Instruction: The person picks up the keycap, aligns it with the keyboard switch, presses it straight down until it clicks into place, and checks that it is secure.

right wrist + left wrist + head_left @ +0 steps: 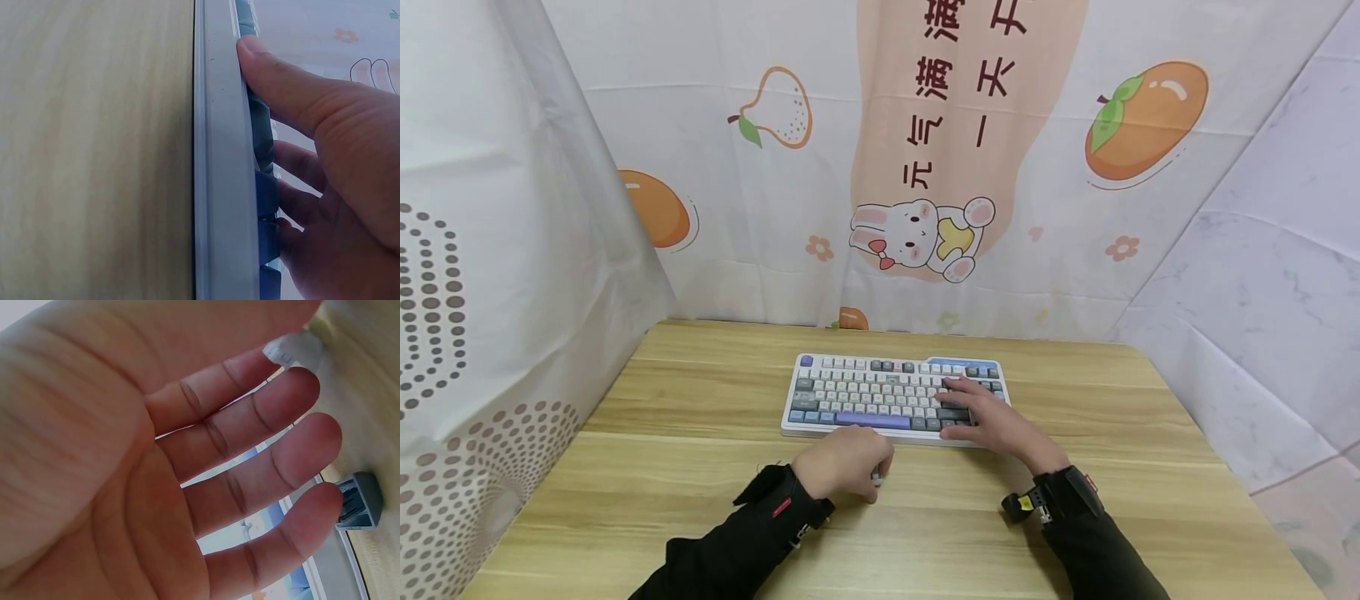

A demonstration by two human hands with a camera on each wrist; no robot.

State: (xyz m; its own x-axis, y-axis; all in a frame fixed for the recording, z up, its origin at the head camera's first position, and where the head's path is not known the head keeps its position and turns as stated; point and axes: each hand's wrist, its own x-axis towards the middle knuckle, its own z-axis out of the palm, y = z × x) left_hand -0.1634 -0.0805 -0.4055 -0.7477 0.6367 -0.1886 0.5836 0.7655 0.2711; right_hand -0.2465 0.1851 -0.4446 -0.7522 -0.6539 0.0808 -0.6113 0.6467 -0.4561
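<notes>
A white keyboard [880,392] with white, grey and blue keys and a purple space bar lies on the table. Just in front of it, my left hand [846,462] is low over the wood. In the left wrist view a small white keycap [294,350] with dark marks sits between the thumb and index finger, partly hidden. A grey keycap [359,501], its hollow side showing, lies by the little fingertip. My right hand [996,421] rests on the keyboard's right part, fingers spread over the keys; its thumb [269,65] touches near the front edge.
The wooden table [700,400] reaches back to a white printed curtain [715,208]. Sheets hang at the left and right sides. Black sleeves [730,542] with wrist straps cover both forearms.
</notes>
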